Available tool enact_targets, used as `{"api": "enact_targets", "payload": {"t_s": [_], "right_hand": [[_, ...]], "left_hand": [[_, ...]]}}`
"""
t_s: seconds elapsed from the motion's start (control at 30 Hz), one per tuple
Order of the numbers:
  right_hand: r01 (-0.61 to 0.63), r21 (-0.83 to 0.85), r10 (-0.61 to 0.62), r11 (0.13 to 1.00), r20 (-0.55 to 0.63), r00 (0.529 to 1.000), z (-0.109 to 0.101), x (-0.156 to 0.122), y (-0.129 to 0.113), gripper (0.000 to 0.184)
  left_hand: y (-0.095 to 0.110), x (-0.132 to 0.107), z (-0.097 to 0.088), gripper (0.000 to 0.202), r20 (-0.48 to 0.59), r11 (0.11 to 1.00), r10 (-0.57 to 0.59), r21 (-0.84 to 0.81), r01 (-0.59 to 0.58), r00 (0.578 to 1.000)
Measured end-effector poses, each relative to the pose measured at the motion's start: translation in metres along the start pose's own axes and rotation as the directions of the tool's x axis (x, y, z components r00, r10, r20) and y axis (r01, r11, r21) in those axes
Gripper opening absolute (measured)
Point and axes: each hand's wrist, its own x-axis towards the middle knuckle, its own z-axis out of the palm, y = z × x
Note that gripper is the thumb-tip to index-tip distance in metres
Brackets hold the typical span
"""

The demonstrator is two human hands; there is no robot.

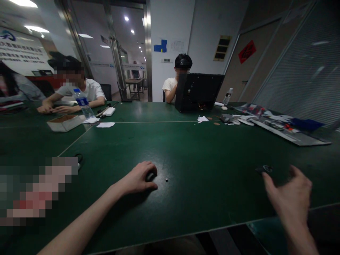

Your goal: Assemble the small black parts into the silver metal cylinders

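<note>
My left hand (145,177) rests on the green table (196,152) with its fingers curved. Thumb and fingers are apart, and nothing shows between them. Just to the right of those fingertips is a tiny light-coloured piece with a dark centre (166,180), too small to name. Farther right, my right hand (290,189) hovers near the front edge, thumb and fingers spread with a gap between. A small black item with a pale curved mark (266,169) lies just beyond the thumb tip. Whether the thumb touches it I cannot tell.
Across the table are a black box-like device (202,92), a water bottle (84,104), an open carton (65,123) and paper scraps (105,124). A cluttered board (287,132) lies at the right. Other people (91,90) sit at the far side. A blurred patch covers the left.
</note>
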Motion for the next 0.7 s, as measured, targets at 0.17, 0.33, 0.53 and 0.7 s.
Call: {"api": "enact_targets", "payload": {"t_s": [0.17,0.33,0.53,0.7], "right_hand": [[0.196,0.351,-0.385,0.916,0.625,0.679,0.009,-0.026,-0.138,0.035],[0.421,0.529,-0.652,0.737,0.720,0.236,0.027,-0.056,-0.226,0.037],[0.410,0.537,-0.647,0.737,0.735,0.202,0.055,-0.059,-0.245,0.026],[0.237,0.602,-0.647,0.763,0.715,0.266,0.063,-0.059,-0.236,0.008]], "left_hand": [[0.003,0.000,-0.001,0.037,0.009,0.999,0.008,0.031,-0.008,1.000],[0.000,-0.001,0.000,0.038,-0.003,0.997,0.035,0.063,-0.034,0.999],[0.002,0.000,-0.002,0.038,0.009,0.997,0.018,0.075,-0.019,1.000],[0.004,0.000,-0.003,0.038,0.023,0.997,0.002,0.075,-0.004,1.000]]}}
